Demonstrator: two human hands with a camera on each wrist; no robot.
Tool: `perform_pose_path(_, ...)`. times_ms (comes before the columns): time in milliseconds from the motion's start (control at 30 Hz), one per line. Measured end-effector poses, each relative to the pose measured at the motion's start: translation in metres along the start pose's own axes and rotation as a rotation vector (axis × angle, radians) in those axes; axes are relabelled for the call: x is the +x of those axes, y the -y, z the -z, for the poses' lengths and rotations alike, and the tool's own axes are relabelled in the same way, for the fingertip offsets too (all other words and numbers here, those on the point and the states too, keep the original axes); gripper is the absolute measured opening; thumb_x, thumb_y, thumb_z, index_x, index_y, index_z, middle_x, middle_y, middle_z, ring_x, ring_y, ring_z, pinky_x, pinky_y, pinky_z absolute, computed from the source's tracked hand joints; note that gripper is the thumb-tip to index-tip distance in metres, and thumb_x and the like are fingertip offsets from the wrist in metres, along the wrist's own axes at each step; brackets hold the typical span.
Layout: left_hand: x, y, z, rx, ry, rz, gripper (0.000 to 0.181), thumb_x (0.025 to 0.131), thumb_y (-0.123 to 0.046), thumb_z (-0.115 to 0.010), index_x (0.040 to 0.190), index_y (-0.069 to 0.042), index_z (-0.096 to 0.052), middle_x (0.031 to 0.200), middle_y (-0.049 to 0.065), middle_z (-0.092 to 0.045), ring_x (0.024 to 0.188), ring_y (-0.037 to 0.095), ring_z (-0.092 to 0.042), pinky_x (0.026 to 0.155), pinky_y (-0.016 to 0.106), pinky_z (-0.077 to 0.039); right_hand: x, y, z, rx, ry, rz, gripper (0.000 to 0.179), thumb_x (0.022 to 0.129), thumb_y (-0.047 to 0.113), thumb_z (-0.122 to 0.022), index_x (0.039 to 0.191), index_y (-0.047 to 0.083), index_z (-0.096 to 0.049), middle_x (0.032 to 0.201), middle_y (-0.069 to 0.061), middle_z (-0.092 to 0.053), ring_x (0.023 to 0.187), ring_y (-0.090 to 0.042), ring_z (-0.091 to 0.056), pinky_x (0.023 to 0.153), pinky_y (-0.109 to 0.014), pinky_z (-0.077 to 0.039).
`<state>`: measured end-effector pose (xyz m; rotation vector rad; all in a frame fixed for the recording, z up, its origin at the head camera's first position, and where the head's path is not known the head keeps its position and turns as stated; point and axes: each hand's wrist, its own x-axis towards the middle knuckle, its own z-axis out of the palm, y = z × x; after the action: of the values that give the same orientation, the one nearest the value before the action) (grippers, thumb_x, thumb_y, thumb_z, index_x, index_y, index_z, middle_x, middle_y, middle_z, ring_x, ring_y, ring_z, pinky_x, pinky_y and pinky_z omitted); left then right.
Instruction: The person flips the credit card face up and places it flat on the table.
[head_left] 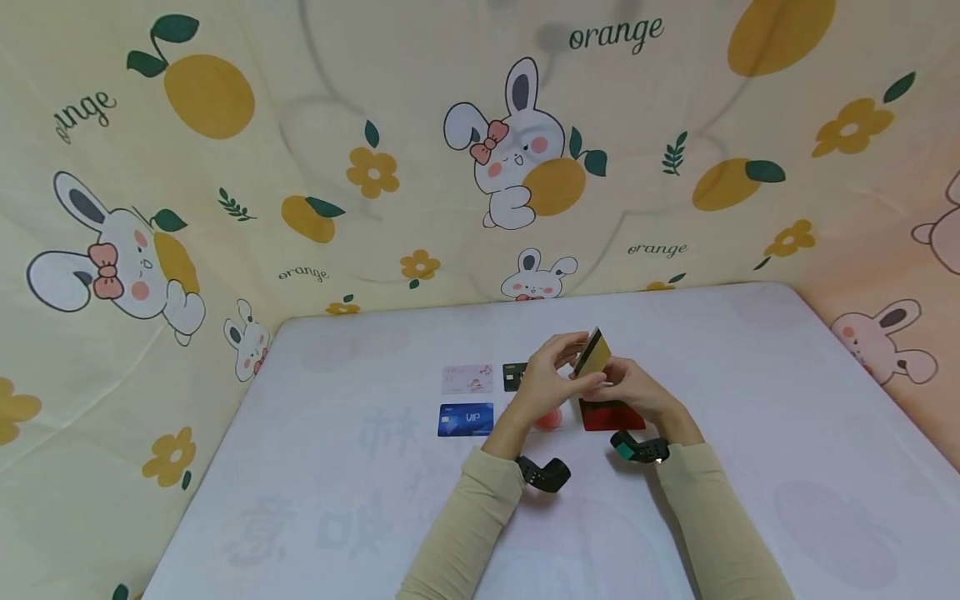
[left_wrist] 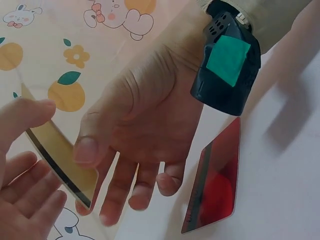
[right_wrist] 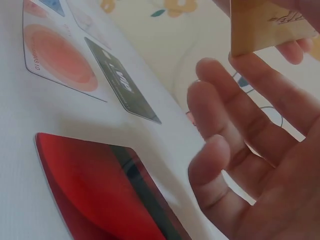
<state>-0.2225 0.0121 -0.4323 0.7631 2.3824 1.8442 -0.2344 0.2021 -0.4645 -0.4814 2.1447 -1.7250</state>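
Both hands hold a gold card (head_left: 596,354) with a dark stripe, raised and tilted over the table. My left hand (head_left: 547,377) pinches one end, its thumb lying on the gold face in the left wrist view. Thumb and forefinger of my right hand (head_left: 636,388) pinch the opposite corner; its other fingers (left_wrist: 142,187) are loosely spread. Below the right hand lies a red card (right_wrist: 100,185) with a dark stripe. Under the left hand and wrist, a black VIP card (right_wrist: 122,82) and a white card with a coral circle (right_wrist: 60,55) are partly covered in the head view.
To the left, a pale pink card (head_left: 467,379) lies behind a blue VIP card (head_left: 465,420). The white table (head_left: 337,500) meets a printed cloth backdrop (head_left: 420,167) at its far edge. Each wrist wears a black camera strap.
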Motion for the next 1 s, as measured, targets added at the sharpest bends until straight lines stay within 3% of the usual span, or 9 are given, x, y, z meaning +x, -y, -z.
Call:
perform_pose_path(200, -0.001, -0.001, 0.0, 0.064, 0.026, 0.002, 0.066, 0.084, -0.017, -0.073, 0.143, -0.009, -0.045, 0.14, 0.009, -0.056, 0.13, 0.021, -0.054, 0.111, 0.03, -0.041, 0.0, -0.003, 0.0, -0.008, -0.006, 0.039, 0.052, 0.084, 0.01, -0.071, 0.125, -0.014, -0.05, 0.099, 0.021, -0.068, 0.098, -0.004, -0.057, 0.094, -0.033, -0.04)
perform_pose_path(567, -0.001, -0.008, 0.002, 0.033, 0.024, 0.011, 0.064, 0.086, -0.018, -0.072, 0.144, -0.011, -0.044, 0.145, 0.007, -0.052, 0.135, 0.02, -0.05, 0.114, 0.033, -0.038, 0.003, -0.004, 0.0, -0.081, 0.004, -0.008, 0.054, 0.081, 0.013, -0.074, 0.126, -0.009, -0.054, 0.1, 0.021, -0.067, 0.094, -0.008, -0.059, 0.093, -0.033, -0.04)
perform_pose_path(833, 0.001, -0.01, 0.004, -0.003, -0.005, -0.021, 0.057, 0.086, -0.013, -0.072, 0.138, -0.006, -0.05, 0.138, 0.013, -0.057, 0.13, 0.024, -0.055, 0.112, 0.033, -0.04, 0.002, -0.004, 0.002, -0.107, -0.016, -0.057, 0.05, 0.081, 0.014, -0.073, 0.126, -0.001, -0.057, 0.104, 0.009, -0.068, 0.096, -0.017, -0.056, 0.089, -0.034, -0.044)
perform_pose_path(1000, 0.001, -0.011, 0.006, -0.008, -0.029, -0.04, 0.056, 0.086, -0.012, -0.071, 0.137, -0.004, -0.05, 0.135, 0.015, -0.059, 0.129, 0.025, -0.056, 0.112, 0.03, -0.04, 0.0, -0.001, 0.001, -0.096, -0.021, -0.071, 0.052, 0.083, 0.013, -0.072, 0.13, 0.001, -0.055, 0.091, 0.003, -0.061, 0.093, -0.019, -0.054, 0.084, -0.035, -0.043)
